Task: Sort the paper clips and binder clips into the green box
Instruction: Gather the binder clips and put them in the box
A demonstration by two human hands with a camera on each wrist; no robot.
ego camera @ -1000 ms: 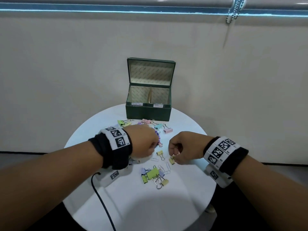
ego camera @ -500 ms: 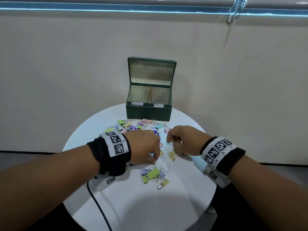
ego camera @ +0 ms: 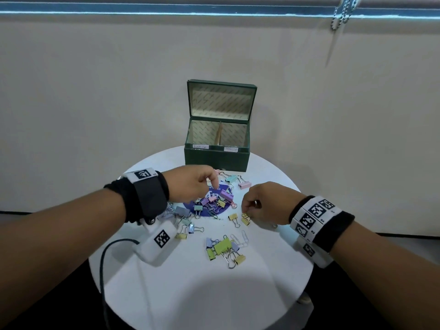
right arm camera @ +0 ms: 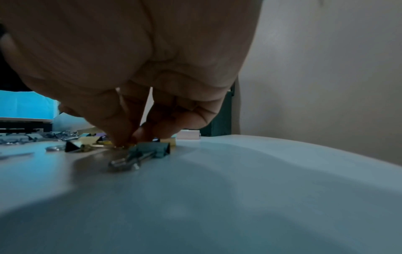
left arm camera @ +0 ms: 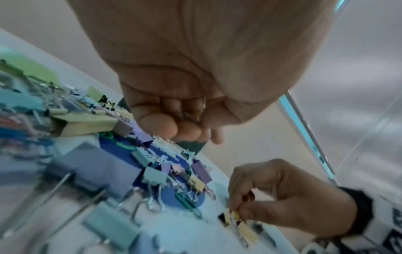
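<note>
Yellow binder clip (left arm camera: pixel 230 216) pinched by right hand (left arm camera: pixel 282 194), clearest from left wrist.

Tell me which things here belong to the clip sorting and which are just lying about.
Job:
green box, lid open
binder clips on the table
paper clips
right hand, pinching a yellow binder clip
left hand

Lying about:
blue round sticker
bead chain
black cable

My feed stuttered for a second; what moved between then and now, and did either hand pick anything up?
The left hand moved away from the body toward the green box, uncovering a blue disc under the clips; what its curled fingers hold is unclear. The right hand stayed low, now pinching a yellow binder clip on the table. Box still open; the near clip cluster is unmoved.
</note>
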